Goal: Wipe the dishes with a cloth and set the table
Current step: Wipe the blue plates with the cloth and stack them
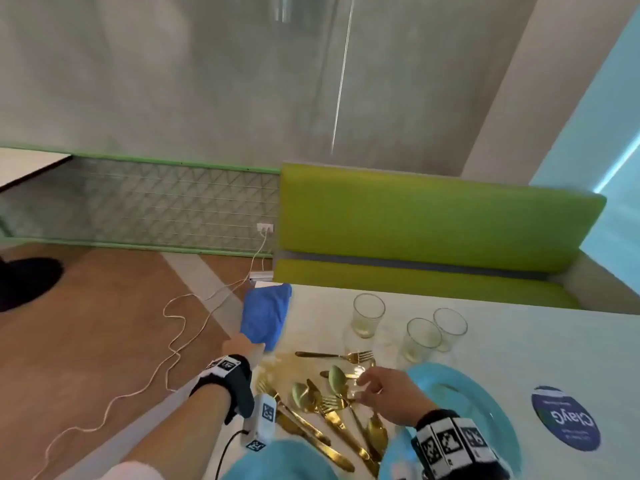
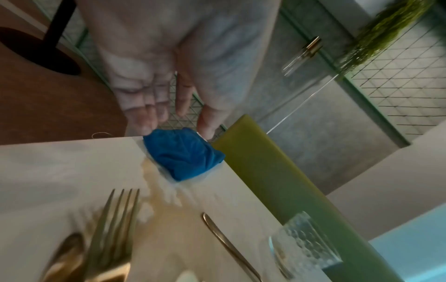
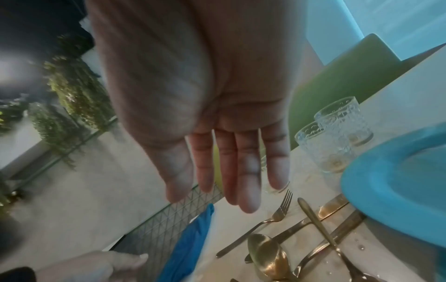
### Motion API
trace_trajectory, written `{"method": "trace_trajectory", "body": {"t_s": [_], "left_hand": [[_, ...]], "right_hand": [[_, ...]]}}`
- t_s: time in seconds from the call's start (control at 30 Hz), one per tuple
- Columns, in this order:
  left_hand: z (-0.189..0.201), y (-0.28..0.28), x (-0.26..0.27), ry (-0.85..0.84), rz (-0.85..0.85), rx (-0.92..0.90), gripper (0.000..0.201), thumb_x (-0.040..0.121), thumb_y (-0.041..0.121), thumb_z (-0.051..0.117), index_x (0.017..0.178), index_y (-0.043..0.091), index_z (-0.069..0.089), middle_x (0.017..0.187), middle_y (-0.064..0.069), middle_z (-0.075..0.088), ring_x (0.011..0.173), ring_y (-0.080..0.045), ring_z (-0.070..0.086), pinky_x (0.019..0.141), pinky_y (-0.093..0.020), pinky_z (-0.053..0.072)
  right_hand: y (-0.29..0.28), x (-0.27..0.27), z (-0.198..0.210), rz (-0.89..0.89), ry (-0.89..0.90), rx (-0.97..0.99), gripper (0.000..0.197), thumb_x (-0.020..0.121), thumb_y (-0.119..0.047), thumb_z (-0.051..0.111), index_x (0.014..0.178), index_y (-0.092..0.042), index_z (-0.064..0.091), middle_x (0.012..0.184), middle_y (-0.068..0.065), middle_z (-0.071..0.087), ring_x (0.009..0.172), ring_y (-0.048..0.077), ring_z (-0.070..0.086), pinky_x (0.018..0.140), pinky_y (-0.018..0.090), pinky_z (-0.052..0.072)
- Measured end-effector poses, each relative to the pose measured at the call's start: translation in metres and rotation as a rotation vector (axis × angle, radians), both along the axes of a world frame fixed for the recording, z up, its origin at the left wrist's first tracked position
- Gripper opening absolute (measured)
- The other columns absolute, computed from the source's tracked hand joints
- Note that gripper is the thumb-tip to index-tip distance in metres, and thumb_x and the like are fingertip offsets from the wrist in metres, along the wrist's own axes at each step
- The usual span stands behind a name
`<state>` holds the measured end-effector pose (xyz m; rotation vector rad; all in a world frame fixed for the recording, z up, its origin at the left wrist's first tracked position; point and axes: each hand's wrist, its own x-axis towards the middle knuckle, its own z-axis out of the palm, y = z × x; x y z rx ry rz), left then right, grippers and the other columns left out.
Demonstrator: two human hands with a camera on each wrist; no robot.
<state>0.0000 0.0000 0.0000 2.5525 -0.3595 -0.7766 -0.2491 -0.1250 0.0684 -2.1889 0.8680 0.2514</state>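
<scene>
A crumpled blue cloth (image 1: 266, 315) lies at the far left corner of the white table (image 1: 519, 344). My left hand (image 1: 244, 346) reaches it with straight fingers; in the left wrist view the fingertips (image 2: 142, 124) and thumb sit at the edges of the cloth (image 2: 183, 152) without curling round it. My right hand (image 1: 372, 382) hovers open and empty over a heap of gold forks, spoons and knives (image 1: 329, 407); its fingers (image 3: 248, 181) are straight. Three empty glasses (image 1: 367, 315) (image 1: 423, 339) (image 1: 450, 329) stand behind the cutlery. A blue plate (image 1: 485, 400) lies under my right wrist.
A wet yellowish smear (image 1: 277, 363) marks the table between cloth and cutlery. A second blue plate (image 1: 277, 459) lies at the near edge. A green bench (image 1: 433, 230) runs behind the table. A white cable (image 1: 173, 341) trails over the wooden floor on the left. A round sticker (image 1: 566, 419) is on the right.
</scene>
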Motion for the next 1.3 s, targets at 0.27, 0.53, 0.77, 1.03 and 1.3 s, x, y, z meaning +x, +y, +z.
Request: {"method": "trace_trajectory", "body": {"t_s": [0.27, 0.53, 0.77, 1.03, 1.3], "left_hand": [[-0.036, -0.036, 0.064, 0.065, 0.095, 0.008, 0.048, 0.088, 0.029, 0.06, 0.124, -0.001, 0.049, 0.125, -0.021, 0.056, 0.111, -0.035, 0.058, 0.087, -0.038, 0.046], [-0.057, -0.052, 0.082, 0.033, 0.061, 0.028, 0.035, 0.084, 0.026, 0.068, 0.105, 0.003, 0.052, 0.103, -0.015, 0.05, 0.094, -0.025, 0.05, 0.078, -0.031, 0.034], [-0.037, -0.061, 0.081, 0.428, 0.135, -0.303, 0.038, 0.048, 0.024, 0.062, 0.08, 0.007, 0.05, 0.083, -0.016, 0.053, 0.073, -0.028, 0.05, 0.064, -0.033, 0.035], [0.066, -0.045, 0.002, 0.732, -0.036, -0.873, 0.069, 0.056, 0.004, 0.057, 0.12, 0.027, 0.043, 0.104, -0.004, 0.058, 0.092, -0.029, 0.058, 0.077, -0.039, 0.047], [0.08, 0.007, -0.121, 0.827, -0.335, -0.884, 0.061, 0.058, 0.0, 0.069, 0.111, 0.027, 0.057, 0.102, 0.003, 0.071, 0.088, -0.016, 0.069, 0.074, -0.029, 0.056]], "right_hand": [[-0.019, 0.029, -0.023, -0.094, 0.064, 0.051, 0.015, 0.085, -0.034, 0.063, 0.094, -0.036, 0.051, 0.089, -0.009, 0.061, 0.073, -0.002, 0.054, 0.065, 0.009, 0.041], [-0.025, 0.031, -0.029, -0.146, 0.149, 0.046, 0.025, 0.085, -0.035, 0.062, 0.108, -0.026, 0.059, 0.094, -0.006, 0.06, 0.082, 0.006, 0.055, 0.075, 0.012, 0.044], [-0.028, 0.03, -0.034, -0.162, 0.133, 0.062, 0.033, 0.085, -0.035, 0.062, 0.116, -0.022, 0.059, 0.101, -0.004, 0.064, 0.089, 0.01, 0.06, 0.077, 0.015, 0.047], [-0.02, 0.036, -0.012, -0.311, -0.177, 0.14, 0.042, 0.09, -0.044, 0.052, 0.125, -0.022, 0.046, 0.105, -0.001, 0.064, 0.066, 0.01, 0.064, 0.063, 0.02, 0.048], [0.011, -0.006, 0.008, -0.621, -0.566, 0.907, 0.034, 0.096, -0.039, 0.041, 0.096, -0.015, 0.065, 0.08, 0.001, 0.072, 0.065, 0.014, 0.067, 0.059, 0.029, 0.05]]}}
